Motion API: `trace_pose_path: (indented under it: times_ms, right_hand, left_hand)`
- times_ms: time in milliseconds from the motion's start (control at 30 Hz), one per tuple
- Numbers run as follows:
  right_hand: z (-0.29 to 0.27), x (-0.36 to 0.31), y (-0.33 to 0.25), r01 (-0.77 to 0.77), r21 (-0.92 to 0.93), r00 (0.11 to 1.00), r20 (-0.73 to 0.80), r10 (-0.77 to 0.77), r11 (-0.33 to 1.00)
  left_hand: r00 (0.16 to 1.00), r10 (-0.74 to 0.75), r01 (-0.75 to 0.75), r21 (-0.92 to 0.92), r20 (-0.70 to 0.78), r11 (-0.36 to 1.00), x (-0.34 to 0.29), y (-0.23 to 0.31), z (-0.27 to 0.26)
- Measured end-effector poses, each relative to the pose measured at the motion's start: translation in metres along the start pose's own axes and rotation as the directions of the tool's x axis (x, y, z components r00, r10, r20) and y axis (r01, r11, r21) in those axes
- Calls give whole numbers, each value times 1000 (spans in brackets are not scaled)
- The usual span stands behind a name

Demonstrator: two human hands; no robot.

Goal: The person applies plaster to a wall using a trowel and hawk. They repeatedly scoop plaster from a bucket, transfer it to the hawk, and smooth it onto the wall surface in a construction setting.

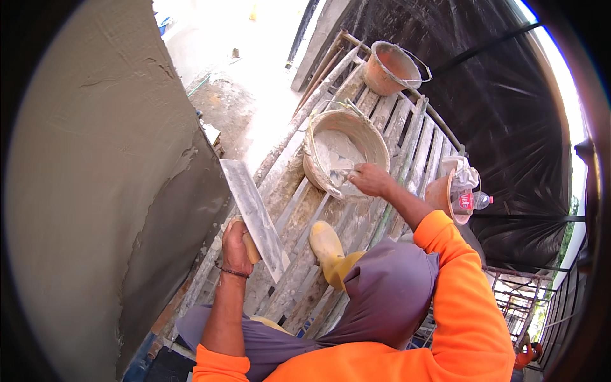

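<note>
My left hand [237, 248] is closed round the wooden handle of a plastering float [254, 216]. The float's long, flat metal blade is tilted beside the wall, apart from it. Over the near right rim of a plaster-crusted bucket [310, 167], my right hand [372, 179] is closed on a small trowel [341, 173]. Its blade sits in the wet grey plaster [332, 144], and my fingers cover most of its handle. To my left rises a wall [83, 159], coated with smooth plaster above and darker, bare below a ragged edge.
I am on a slatted scaffold platform [286, 235], a yellow boot [326, 245] on its boards. A second bucket [388, 70] stands at the far end. At the right, a bucket [439, 194] holds a plastic bottle [474, 200] and a white bag. Dark sheeting [503, 114] hangs behind.
</note>
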State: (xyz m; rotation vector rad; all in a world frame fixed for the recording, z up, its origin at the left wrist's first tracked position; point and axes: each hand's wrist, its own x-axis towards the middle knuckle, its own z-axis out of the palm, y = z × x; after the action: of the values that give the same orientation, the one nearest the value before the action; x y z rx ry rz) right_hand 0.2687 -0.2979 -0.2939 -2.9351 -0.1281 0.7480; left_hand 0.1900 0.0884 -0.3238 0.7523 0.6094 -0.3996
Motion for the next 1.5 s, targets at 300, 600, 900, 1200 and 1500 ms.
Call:
trace_pose_path:
  times_ms: [300, 600, 900, 1200, 1500]
  right_hand:
    - [-23, -64, 33, 5, 556, 984, -152, 96, 831]
    - [-115, -167, -13, 49, 668, 973, -199, 114, 743]
    - [-140, -193, -59, 163, 268, 891, -454, -25, 949]
    - [-136, -189, -52, 155, 268, 810, -585, 33, 951]
    - [-62, -66, 24, -288, 122, 954, -48, 295, 950]
  left_hand:
    - [986, 37, -51, 82, 164, 995, 21, -8, 37]
    - [900, -32, 174, -292, 434, 940, 59, -84, 157]
    - [708, -202, 499, -277, 677, 821, 66, -132, 191]
    - [528, -180, 661, -268, 830, 701, 75, -112, 183]
    - [704, -165, 442, -245, 690, 863, 82, -68, 88]
